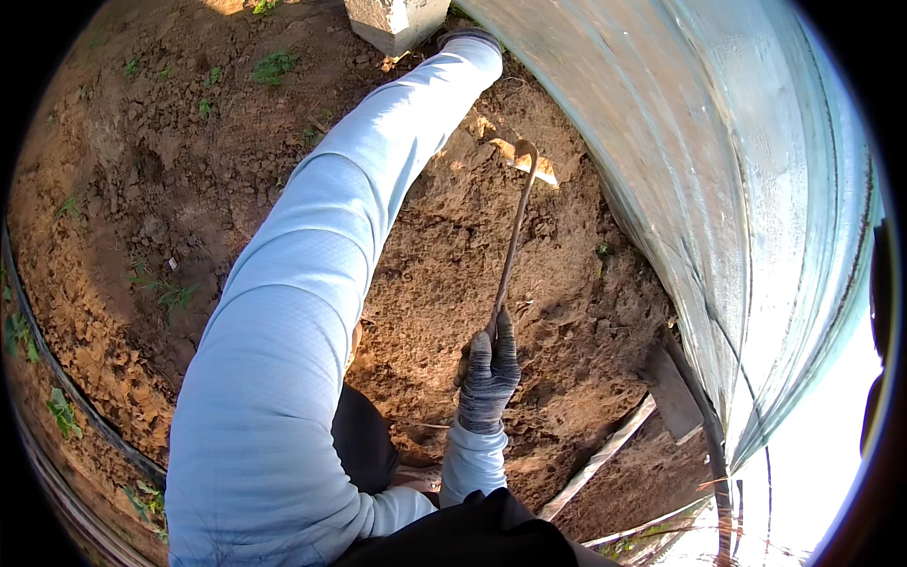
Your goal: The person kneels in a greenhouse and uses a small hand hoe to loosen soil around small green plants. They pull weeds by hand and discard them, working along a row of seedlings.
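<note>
My right hand (490,383), in a dark grey striped knit glove, grips the handle of a hand hoe (516,244). The thin shaft points away from me and bends over at the far end. Its wide blade, partly sunlit, is down at the brown soil (439,283). My left arm, in a pale blue sleeve, stretches forward across the view. At its far end only the dark edge of my left hand (470,35) shows, close to a concrete block (400,25) and the plastic sheeting. The fingers are hidden, so I cannot tell what they touch.
Translucent plastic sheeting (680,156) slopes along the right side. A wooden strip (599,457), a flat board (673,397) and a dark pole (701,404) lie at lower right. A black hose (67,397) curves along the left, among small green weeds (275,67).
</note>
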A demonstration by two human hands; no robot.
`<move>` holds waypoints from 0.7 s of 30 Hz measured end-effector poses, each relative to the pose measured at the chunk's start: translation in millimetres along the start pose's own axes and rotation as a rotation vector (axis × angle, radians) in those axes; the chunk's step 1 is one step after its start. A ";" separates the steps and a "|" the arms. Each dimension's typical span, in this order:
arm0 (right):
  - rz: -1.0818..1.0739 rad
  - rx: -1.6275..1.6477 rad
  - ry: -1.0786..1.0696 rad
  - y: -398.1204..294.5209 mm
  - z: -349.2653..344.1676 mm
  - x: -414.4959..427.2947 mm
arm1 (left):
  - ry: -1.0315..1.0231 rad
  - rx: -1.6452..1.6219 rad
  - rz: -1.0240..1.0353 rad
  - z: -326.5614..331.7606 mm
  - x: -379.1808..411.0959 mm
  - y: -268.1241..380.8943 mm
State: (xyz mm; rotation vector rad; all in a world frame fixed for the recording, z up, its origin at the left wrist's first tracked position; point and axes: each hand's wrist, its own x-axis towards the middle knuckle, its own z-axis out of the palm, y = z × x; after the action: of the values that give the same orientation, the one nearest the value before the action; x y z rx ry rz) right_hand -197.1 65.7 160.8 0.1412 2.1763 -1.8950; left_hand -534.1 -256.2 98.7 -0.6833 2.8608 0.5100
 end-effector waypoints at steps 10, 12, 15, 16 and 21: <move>-0.045 -0.031 -0.014 6.4 -4.4 8.0 | 0.212 -0.286 -0.045 -15.0 0.1 2.2; -0.089 -0.044 -0.029 11.7 -5.0 9.6 | 0.229 -0.296 -0.039 -13.2 1.5 -1.5; -0.038 -0.020 -0.024 7.7 -2.5 7.6 | 0.248 -0.307 -0.032 -11.7 2.8 -5.1; -0.027 -0.014 -0.021 6.5 -1.4 7.3 | 0.252 -0.313 -0.027 -10.8 2.3 -5.0; 0.001 -0.008 -0.001 6.9 1.8 6.9 | 0.304 -0.331 0.008 -16.8 -5.5 -10.9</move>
State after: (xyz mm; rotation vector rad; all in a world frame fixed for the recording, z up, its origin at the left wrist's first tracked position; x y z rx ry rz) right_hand -201.9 64.4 152.3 0.1400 2.1823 -1.8858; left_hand -525.4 -269.1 112.4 -0.8670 3.0898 0.9740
